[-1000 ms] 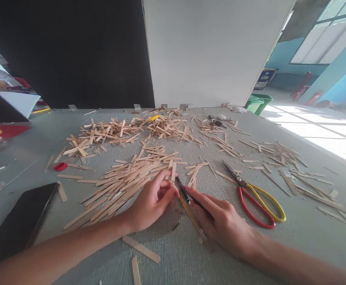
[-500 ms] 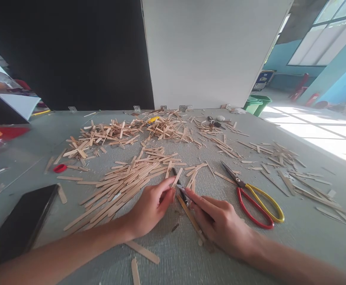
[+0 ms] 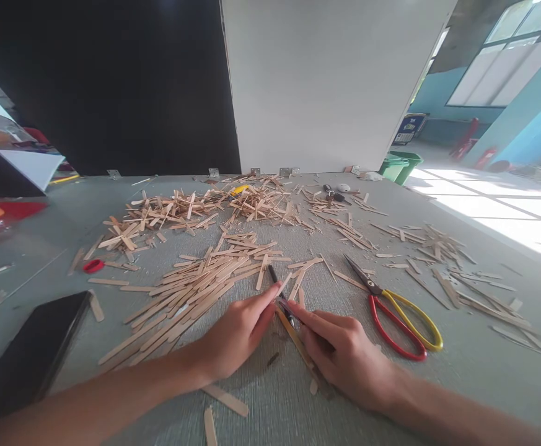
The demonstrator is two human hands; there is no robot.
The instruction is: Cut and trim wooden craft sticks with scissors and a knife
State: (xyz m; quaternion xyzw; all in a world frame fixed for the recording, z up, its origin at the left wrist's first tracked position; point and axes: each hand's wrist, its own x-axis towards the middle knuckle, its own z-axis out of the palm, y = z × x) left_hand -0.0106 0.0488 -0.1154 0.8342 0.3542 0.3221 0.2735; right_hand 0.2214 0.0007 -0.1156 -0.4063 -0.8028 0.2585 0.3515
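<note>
Near the middle of the table, my left hand [image 3: 240, 331] pinches a short wooden craft stick [image 3: 285, 283] between thumb and fingers. My right hand [image 3: 344, 347] is closed close by, its forefinger stretched toward the stick's lower end. At that fingertip shows a thin, shiny blade-like piece [image 3: 281, 301], mostly covered by the fingers. Under the hands lie a black pen-like tool [image 3: 272, 273] and a yellowish strip [image 3: 293, 336], both slanting toward me. Left of my hands spreads a heap of wooden craft sticks [image 3: 196, 288].
Scissors [image 3: 375, 290] with red and yellow handles lie right of my hands. A black phone [image 3: 33, 353] and a red ring [image 3: 93, 266] are at left. Stick piles [image 3: 177, 207], a yellow object [image 3: 239, 189] and keys [image 3: 333, 193] lie farther back, before an upright panel [image 3: 326, 87].
The held stick has tipped further to the right and sits slightly lower. My left fingers have moved right, closer to my right forefinger. The scissors and piles stay put.
</note>
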